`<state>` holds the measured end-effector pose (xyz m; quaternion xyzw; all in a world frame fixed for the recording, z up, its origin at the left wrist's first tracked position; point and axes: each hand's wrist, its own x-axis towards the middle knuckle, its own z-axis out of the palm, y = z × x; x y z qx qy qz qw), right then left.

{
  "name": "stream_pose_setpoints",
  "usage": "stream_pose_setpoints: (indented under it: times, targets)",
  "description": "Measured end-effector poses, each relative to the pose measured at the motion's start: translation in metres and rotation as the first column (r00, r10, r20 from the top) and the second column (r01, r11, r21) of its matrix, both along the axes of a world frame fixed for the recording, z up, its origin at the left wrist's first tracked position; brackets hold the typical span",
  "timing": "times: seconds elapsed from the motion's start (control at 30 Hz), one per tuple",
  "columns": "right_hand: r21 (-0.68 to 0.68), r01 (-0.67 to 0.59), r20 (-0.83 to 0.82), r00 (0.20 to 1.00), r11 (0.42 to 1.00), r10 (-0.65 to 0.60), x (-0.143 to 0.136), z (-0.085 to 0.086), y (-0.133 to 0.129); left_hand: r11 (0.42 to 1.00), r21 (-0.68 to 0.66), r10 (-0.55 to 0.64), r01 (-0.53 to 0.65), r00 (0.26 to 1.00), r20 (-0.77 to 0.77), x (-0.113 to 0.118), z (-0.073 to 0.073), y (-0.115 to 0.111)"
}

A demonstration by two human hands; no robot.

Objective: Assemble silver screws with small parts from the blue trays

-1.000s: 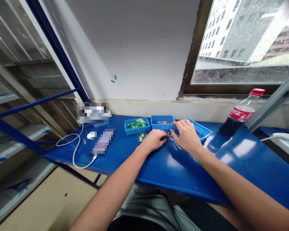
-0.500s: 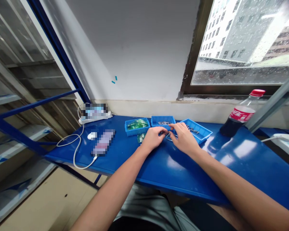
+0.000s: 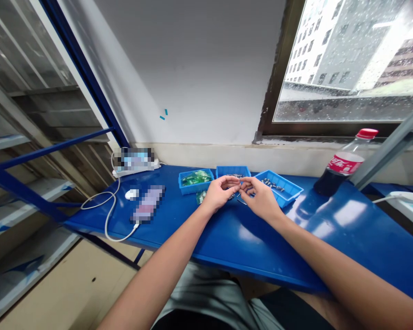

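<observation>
Both of my hands meet over the blue table, in front of the bins, with their fingertips nearly touching. Thumb and fingers of my left hand [image 3: 219,195] are curled together in a pinch. My right hand [image 3: 261,197] faces it, its fingers bent toward the thumb. Anything between the fingertips is too small to name. Beneath them lie thin metal pieces [image 3: 241,200], partly covered by the hands. Just behind is the middle blue bin [image 3: 227,170], with small metal parts inside. A small green packet [image 3: 201,197] lies beside my left hand.
A blue bin [image 3: 181,187] of green packets stands left, and another blue bin [image 3: 292,195] with metal parts right. Further right is a cola bottle [image 3: 344,162]. A blurred phone-like object [image 3: 147,204] on a white cable [image 3: 107,220] and a power strip [image 3: 137,169] occupy the left side.
My hands have drawn together, their fingertips now closer to each other and raised slightly. The right hand has moved a little left, uncovering more of the right bin.
</observation>
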<state>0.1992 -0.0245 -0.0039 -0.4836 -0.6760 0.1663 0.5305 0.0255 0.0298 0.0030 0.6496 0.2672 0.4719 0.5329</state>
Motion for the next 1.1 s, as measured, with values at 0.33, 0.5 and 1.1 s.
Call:
stream_pose_setpoints:
  times: [0.33,0.5,1.1]
  targets:
    - [-0.012,0.093,0.017,0.996,0.996,-0.093,0.001,0.003,-0.001,0.999,0.029,-0.042,0.043,0.998,-0.054,0.001,-0.003,0.001]
    - [0.057,0.128,0.105,0.985,0.99,-0.134,0.003,0.007,-0.001,0.985,0.152,0.113,-0.079,0.966,-0.231,-0.003,0.003,-0.007]
    - [0.052,0.013,0.126,0.992,0.999,-0.019,0.009,0.004,0.002,0.987,0.142,0.131,-0.082,0.914,-0.383,-0.005,0.002,-0.008]
